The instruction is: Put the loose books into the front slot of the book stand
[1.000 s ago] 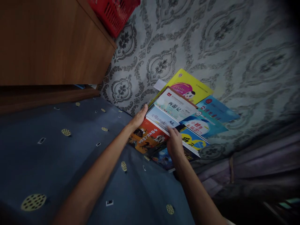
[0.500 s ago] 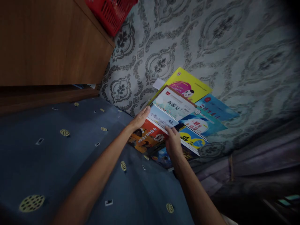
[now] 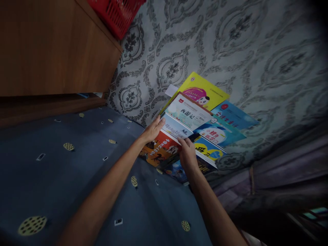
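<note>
Books stand in two overlapping, stepped rows against the patterned wall. My left hand (image 3: 153, 130) is closed on the left edge of a light-blue book (image 3: 175, 125), its thumb over the cover. My right hand (image 3: 188, 153) is closed at that book's lower right corner, with bent fingertips beside the top of an orange book (image 3: 160, 148). Behind the light-blue book are a pale book (image 3: 188, 112) and a yellow book (image 3: 208, 87). To the right are blue books (image 3: 212, 133), a blue-and-yellow book (image 3: 210, 148) and a dark-blue book (image 3: 176, 171), partly hidden by my right hand.
Blue bedding (image 3: 84, 177) with a pineapple print lies under my arms. A wooden cabinet (image 3: 56, 48) stands at the upper left, with a red plastic basket (image 3: 118, 17) at its edge. Patterned wallpaper (image 3: 230, 41) rises behind the books. Purplish cloth (image 3: 279, 177) hangs at the right.
The view has shifted slightly, so everything sits a little further left. Both hands keep their places at the light-blue book, which appears slightly lower behind the orange one.
</note>
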A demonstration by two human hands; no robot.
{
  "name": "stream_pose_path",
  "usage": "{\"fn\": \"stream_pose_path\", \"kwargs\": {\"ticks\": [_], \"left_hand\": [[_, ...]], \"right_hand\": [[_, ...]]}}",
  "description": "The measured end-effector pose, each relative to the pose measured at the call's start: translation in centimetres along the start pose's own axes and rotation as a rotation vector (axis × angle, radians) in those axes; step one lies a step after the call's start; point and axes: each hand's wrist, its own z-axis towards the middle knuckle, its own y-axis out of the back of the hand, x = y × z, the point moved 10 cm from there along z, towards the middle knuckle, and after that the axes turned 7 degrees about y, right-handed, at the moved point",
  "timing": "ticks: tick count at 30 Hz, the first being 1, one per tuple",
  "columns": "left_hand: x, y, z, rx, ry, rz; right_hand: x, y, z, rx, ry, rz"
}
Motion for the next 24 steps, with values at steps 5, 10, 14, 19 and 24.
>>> {"fn": "stream_pose_path", "kwargs": {"ticks": [5, 10, 14, 19, 24], "left_hand": [[-0.3, 0.9, 0.1, -0.055, 0.021, -0.08], [-0.5, 5.2, -0.5, -0.255, 0.152, -0.321], [-0.3, 9.0, -1.9, -0.446, 0.193, -0.505], [1.0, 9.6, -2.8, -0.508, 0.25, -0.505], [1.9, 8.1, -2.9, -0.473, 0.29, -0.486]], "right_hand": [[-0.1, -0.4, 0.0, 0.031, -0.009, 0.039], [-0.7, 2.8, -1.7, -0.111, -0.031, -0.046], [-1.1, 4.5, -5.6, -0.056, -0.008, -0.081], [-2.2, 4.7, -11.3, 0.049, -0.003, -0.192], [-4.3, 3.7, -16.5, 0.189, -0.02, -0.288]]}}
